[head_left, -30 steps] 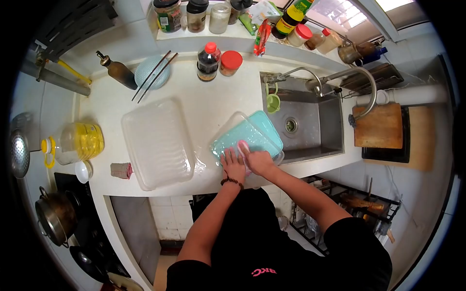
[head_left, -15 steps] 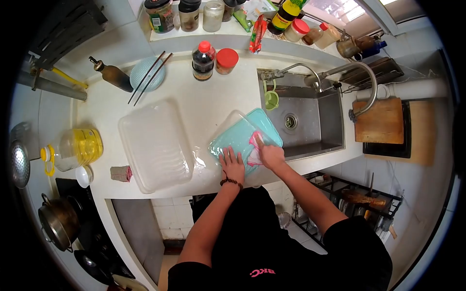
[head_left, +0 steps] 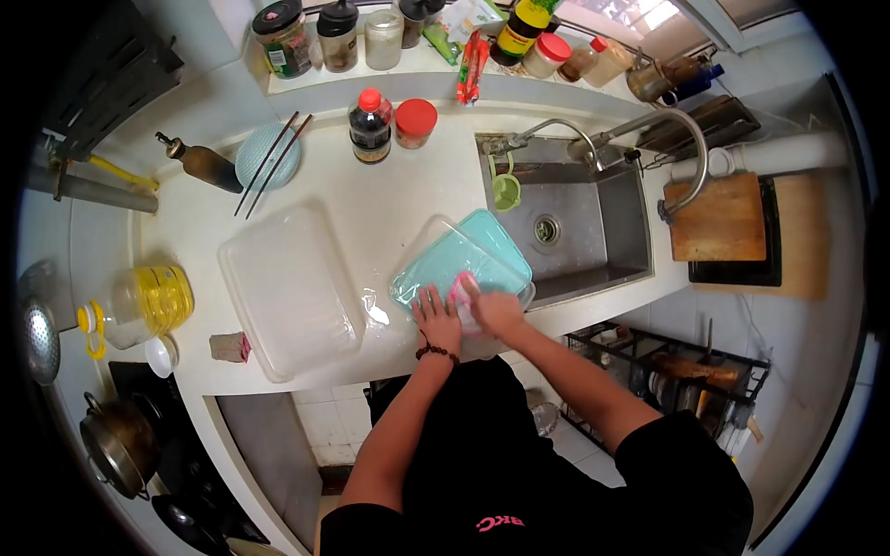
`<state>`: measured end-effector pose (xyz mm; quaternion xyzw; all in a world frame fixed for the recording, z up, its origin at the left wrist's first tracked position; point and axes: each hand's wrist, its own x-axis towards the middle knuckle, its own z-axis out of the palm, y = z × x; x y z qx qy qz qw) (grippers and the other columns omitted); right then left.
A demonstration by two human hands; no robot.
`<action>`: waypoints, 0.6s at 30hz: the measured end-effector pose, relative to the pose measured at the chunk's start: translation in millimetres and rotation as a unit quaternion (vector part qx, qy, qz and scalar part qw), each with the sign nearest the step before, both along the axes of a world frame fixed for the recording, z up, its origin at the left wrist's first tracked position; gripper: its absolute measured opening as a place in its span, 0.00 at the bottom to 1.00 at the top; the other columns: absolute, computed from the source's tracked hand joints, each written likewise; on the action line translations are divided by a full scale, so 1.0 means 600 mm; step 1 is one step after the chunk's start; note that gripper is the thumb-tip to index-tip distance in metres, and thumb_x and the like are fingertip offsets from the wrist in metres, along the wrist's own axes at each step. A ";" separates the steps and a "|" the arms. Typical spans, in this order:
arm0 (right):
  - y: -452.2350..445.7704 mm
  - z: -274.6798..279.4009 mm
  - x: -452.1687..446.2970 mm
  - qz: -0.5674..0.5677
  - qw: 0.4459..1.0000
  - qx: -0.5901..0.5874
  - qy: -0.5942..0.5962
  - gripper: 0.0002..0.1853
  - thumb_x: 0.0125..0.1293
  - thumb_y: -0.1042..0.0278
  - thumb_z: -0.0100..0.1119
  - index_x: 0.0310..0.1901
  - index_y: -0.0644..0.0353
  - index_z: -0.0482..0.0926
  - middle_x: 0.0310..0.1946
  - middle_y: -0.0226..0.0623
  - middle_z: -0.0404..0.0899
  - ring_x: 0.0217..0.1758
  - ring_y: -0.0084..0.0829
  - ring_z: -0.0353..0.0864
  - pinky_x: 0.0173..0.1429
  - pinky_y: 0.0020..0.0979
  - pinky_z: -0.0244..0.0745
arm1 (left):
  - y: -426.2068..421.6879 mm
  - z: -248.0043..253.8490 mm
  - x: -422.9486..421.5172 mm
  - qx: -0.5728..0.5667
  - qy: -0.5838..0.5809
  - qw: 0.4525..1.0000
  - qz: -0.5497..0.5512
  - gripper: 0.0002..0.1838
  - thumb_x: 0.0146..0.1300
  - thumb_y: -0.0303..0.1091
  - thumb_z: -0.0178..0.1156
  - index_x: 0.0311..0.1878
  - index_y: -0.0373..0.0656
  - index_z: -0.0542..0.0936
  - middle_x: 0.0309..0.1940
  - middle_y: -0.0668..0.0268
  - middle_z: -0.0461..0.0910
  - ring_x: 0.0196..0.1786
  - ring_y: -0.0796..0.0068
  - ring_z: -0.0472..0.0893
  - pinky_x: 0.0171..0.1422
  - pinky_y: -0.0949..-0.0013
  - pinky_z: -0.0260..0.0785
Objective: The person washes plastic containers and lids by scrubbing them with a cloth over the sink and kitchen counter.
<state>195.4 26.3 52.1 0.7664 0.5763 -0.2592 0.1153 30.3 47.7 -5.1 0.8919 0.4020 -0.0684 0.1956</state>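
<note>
A turquoise rectangular lid or tray [head_left: 501, 243] lies at an angle on the counter left of the sink, partly under a clear plastic sheet or lid [head_left: 438, 224]. My left hand [head_left: 438, 318] rests flat at its near edge, fingers spread, a beaded bracelet on the wrist. Bunched under my right hand [head_left: 495, 312] is a pink and white cloth [head_left: 463, 293], pressed against the surface close to my left fingers. To the left sits a large translucent plastic container [head_left: 289, 292], apart from both hands.
The steel sink [head_left: 565, 232] with its faucet [head_left: 700, 153] is on the right. Behind stand a dark sauce bottle [head_left: 370, 134], a red-lidded jar [head_left: 415, 123] and an upturned bowl [head_left: 264, 159] with chopsticks. A folded cloth [head_left: 228, 347] and oil jug [head_left: 158, 298] lie left.
My right hand has slid the cloth left across the turquoise piece, nearer to my left hand. The left hand stays in place on it. The view has shifted slightly.
</note>
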 end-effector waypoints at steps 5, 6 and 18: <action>-0.005 -0.020 -0.010 -0.072 0.996 0.040 -0.022 0.41 0.70 0.58 0.53 0.82 0.48 0.48 0.30 0.50 0.87 0.32 0.55 0.87 0.36 0.56 0.80 | -0.001 0.016 0.002 -0.003 0.002 1.000 0.006 0.32 0.66 0.33 0.59 0.74 0.38 0.69 0.79 0.34 0.53 0.81 0.30 0.52 0.81 0.28 0.40; -0.011 -0.010 -0.028 -0.061 0.997 0.035 -0.022 0.40 0.70 0.59 0.54 0.81 0.48 0.52 0.30 0.49 0.87 0.31 0.54 0.87 0.35 0.56 0.79 | -0.001 0.014 0.001 0.000 0.002 1.000 0.005 0.32 0.66 0.33 0.59 0.74 0.38 0.69 0.79 0.34 0.53 0.81 0.30 0.52 0.81 0.28 0.40; 0.007 0.008 0.021 -0.084 0.991 0.101 0.018 0.19 0.70 0.55 0.58 0.57 0.55 0.80 0.37 0.47 0.86 0.39 0.53 0.87 0.41 0.52 0.81 | -0.003 0.025 0.003 -0.004 0.015 1.000 -0.003 0.36 0.61 0.32 0.64 0.74 0.38 0.69 0.79 0.34 0.52 0.81 0.30 0.50 0.82 0.30 0.40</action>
